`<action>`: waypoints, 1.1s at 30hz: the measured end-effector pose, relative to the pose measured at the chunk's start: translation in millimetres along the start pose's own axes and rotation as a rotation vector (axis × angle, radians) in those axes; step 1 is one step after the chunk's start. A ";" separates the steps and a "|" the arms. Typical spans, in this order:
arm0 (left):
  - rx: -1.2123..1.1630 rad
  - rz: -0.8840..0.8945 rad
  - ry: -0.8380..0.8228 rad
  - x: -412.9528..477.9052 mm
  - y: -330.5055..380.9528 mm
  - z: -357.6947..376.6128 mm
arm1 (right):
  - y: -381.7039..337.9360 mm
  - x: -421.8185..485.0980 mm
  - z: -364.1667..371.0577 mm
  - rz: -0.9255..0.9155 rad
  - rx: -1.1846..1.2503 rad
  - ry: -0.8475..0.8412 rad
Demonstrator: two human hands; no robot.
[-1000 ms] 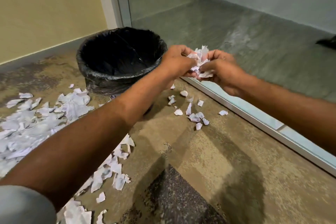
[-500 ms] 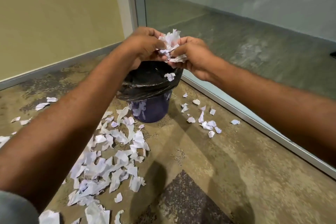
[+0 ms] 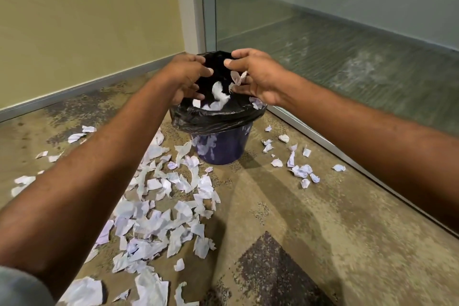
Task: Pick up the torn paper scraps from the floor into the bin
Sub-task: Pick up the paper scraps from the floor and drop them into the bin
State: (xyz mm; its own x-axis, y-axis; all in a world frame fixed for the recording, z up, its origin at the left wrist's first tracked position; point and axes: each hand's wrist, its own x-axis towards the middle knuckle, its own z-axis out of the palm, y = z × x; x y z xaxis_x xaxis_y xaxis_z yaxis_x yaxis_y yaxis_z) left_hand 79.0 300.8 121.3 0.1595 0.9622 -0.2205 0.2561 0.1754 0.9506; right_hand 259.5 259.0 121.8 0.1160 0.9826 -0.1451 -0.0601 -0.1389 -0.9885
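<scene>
- While both hands hang over the bin (image 3: pixel 221 146), the left hand (image 3: pixel 185 74) has its fingers (image 3: pixel 198 95) spread and loosely curled, holding nothing.
- Right hand (image 3: pixel 260 77): thumb and forefinger stretched toward the left hand, other fingers curled under.
- One loose scrap (image 3: pixel 239 77) lies against those curled fingers; cannot tell if it is pinched or free.
- Hands are near each other but apart, above the bin mouth.
- Airborne scraps (image 3: pixel 218 93), white and blurred, are between the hands inside the liner's opening.
- Rim scrap (image 3: pixel 255 103) lies on the liner edge under the right hand.
- Bin is dark blue with a black liner (image 3: pixel 216 119) folded over the rim. It stands upright on the floor (image 3: pixel 323 231) at the far corner, where the beige wall (image 3: pixel 87 20) meets the glass partition (image 3: pixel 323 7).
- Big spread of scraps (image 3: pixel 161 206) covers the floor left of and in front of the bin, running to the near edge.
- Small cluster of scraps (image 3: pixel 298 169) lies right of the bin, near the partition's bottom rail (image 3: pixel 323 142).
- Stray scraps (image 3: pixel 77 135) lie on the far-left floor near the wall base.
- Grey sleeve (image 3: pixel 19 288) shows at the near-left corner.
</scene>
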 end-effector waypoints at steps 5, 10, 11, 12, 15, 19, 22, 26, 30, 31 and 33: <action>0.030 0.051 0.023 -3.7 0.9 3.8 | -1.5 -2.4 -7.4 0.005 -0.005 0.014; 0.085 0.099 -0.049 -11.1 6.9 11.9 | -0.6 -16.6 -33.3 -0.131 -0.209 0.103; 0.092 0.103 -0.058 -12.0 7.8 11.7 | -0.7 -23.7 -39.5 -0.183 -0.297 0.128; 0.098 0.106 -0.064 -12.7 8.2 11.3 | -0.8 -31.6 -45.8 -0.241 -0.375 0.142; 0.113 0.111 -0.072 -13.9 8.1 9.2 | 1.6 -57.3 -62.4 -0.361 -0.615 0.056; 0.114 0.126 -0.061 -15.7 10.0 9.8 | 18.0 -68.1 -77.6 -0.370 -1.020 -0.131; 0.085 0.147 -0.035 -17.3 14.5 13.8 | 20.9 -66.4 -80.0 -0.579 -0.960 -0.113; 0.053 0.217 0.016 -20.4 23.5 21.2 | 15.0 -56.7 -90.7 -0.607 -0.772 -0.046; 0.029 0.279 0.057 -23.4 32.9 32.8 | 18.4 -52.9 -107.2 -0.496 -0.721 0.010; 0.021 0.292 0.050 -24.9 34.7 37.1 | 20.4 -53.9 -112.3 -0.476 -0.720 0.022; 0.007 0.319 0.001 -29.8 37.2 49.5 | 25.8 -55.2 -127.0 -0.432 -0.741 0.041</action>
State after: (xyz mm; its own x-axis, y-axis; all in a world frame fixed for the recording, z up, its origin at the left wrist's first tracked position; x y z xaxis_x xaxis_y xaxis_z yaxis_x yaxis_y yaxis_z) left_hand 131.0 268.4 152.4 0.2318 0.9687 0.0891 0.1997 -0.1371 0.9702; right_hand 377.5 185.5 98.9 0.0158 0.9646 0.2631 0.6591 0.1878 -0.7283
